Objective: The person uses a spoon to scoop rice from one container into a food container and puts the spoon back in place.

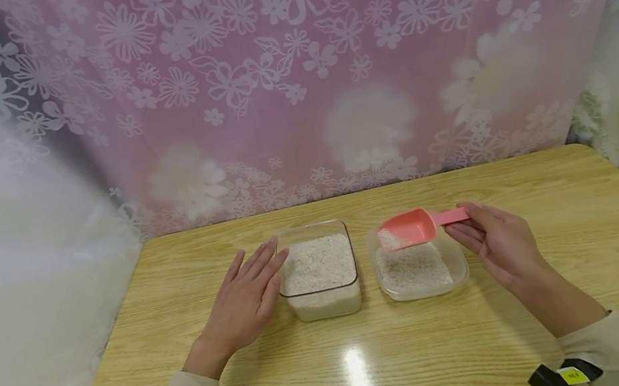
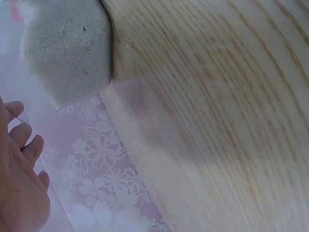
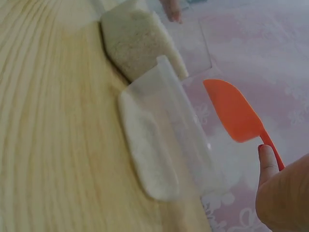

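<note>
My right hand (image 1: 503, 247) grips the handle of a pink scoop (image 1: 417, 227) by its end. The scoop is over a low translucent plastic tub (image 1: 423, 293), with some pale grains, which look like rice, at its front lip. A shallow layer of the rice (image 1: 412, 268) covers the tub's bottom. To the left stands a clear square container (image 1: 351, 261), filled much higher with rice (image 2: 67, 43). My left hand (image 1: 246, 303) has its fingers extended, the fingertips at that container's left rim. In the right wrist view the scoop (image 3: 234, 111) is seen from its underside, above the tub's rim.
Both containers stand side by side on a wood-grain table (image 1: 291, 385), a narrow gap between them. Behind the table's far edge hangs a pink flowered curtain (image 1: 284, 109). A whitish sheet (image 1: 23, 265) hangs at the left side.
</note>
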{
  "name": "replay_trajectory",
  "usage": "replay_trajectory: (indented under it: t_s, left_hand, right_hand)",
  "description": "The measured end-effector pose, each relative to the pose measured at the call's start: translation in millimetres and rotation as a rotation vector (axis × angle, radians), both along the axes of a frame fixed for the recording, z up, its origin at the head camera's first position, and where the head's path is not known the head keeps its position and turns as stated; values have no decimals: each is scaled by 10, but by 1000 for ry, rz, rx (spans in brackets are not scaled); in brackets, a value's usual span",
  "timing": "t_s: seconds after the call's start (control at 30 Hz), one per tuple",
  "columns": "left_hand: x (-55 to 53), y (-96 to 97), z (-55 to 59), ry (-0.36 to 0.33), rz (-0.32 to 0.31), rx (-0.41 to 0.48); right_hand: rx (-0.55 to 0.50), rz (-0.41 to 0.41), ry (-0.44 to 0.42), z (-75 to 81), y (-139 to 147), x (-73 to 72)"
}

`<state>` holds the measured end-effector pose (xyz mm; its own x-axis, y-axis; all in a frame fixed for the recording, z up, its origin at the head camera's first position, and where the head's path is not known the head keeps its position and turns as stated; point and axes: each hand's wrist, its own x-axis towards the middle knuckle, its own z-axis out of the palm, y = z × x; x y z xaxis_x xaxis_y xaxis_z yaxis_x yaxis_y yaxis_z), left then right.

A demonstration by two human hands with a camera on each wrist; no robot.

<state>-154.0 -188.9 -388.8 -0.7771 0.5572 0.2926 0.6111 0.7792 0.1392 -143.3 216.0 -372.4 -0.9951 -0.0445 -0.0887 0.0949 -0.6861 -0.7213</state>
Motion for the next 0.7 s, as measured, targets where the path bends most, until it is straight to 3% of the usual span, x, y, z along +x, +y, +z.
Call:
replay_trajectory:
  t_s: [0.27, 0.7]
  left_hand:
    - [-2, 6, 1, 2, 2, -1]
    - [3, 14, 7, -1, 4, -1]
  right_hand:
    - [65, -2, -21, -119, 70, 8]
    - [290, -15, 42, -156, -5, 11]
